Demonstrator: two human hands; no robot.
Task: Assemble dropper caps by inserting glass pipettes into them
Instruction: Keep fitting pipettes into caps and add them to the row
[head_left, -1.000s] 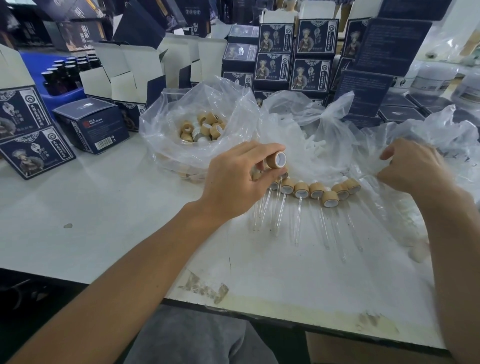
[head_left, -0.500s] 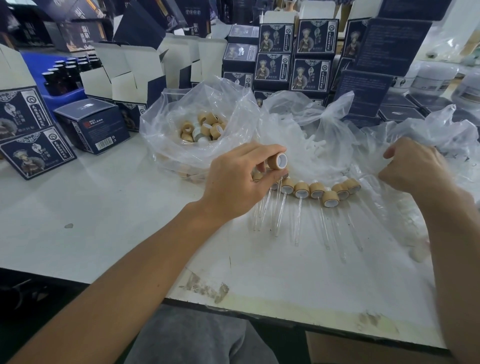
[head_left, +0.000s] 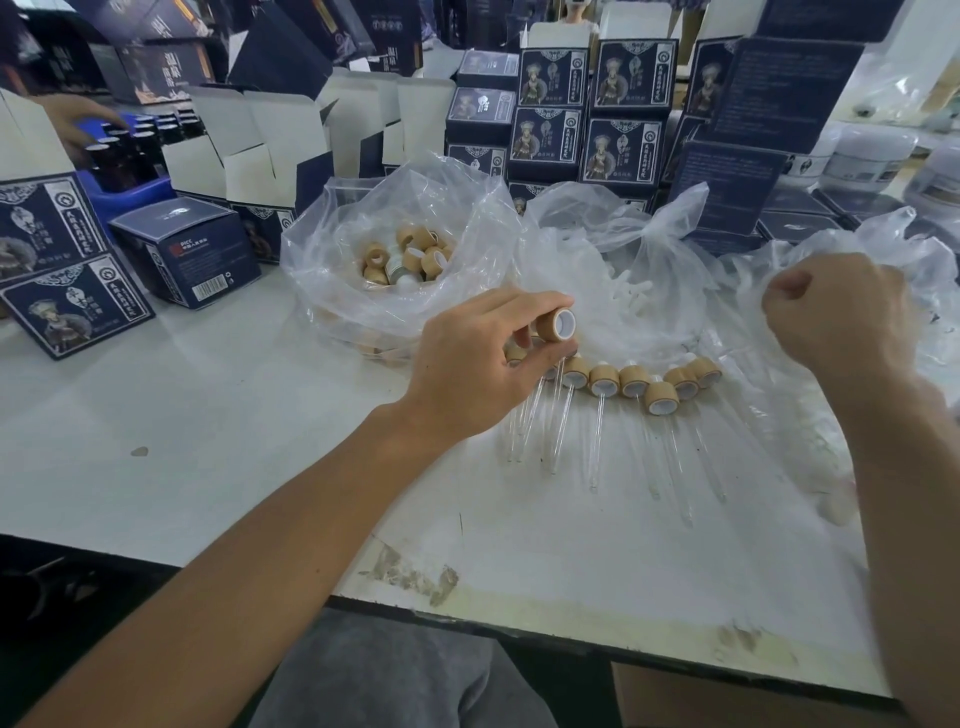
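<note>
My left hand (head_left: 478, 366) pinches a tan dropper cap (head_left: 557, 325) between thumb and fingers, its white-lined opening turned right; more caps seem tucked under the fingers. Just beyond it lies a row of assembled droppers (head_left: 636, 382), tan caps in a line with clear glass pipettes (head_left: 598, 441) pointing toward me. My right hand (head_left: 841, 317) is closed into a fist at the clear plastic bag (head_left: 924, 270) on the right. What it grips, if anything, is hidden. A clear bag of loose tan caps (head_left: 410, 254) sits behind my left hand.
The white table (head_left: 208, 415) has its front edge close to me. Dark blue printed boxes (head_left: 587, 119) stack along the back and at left (head_left: 57, 270). Open white cartons (head_left: 270, 150) and dark bottles in a blue tray (head_left: 124, 156) stand back left, where another person's hand (head_left: 78, 124) reaches.
My left hand has held the cap almost still. My right hand has stayed closed at the bag. Another person's hand has come into view at the bottles, back left.
</note>
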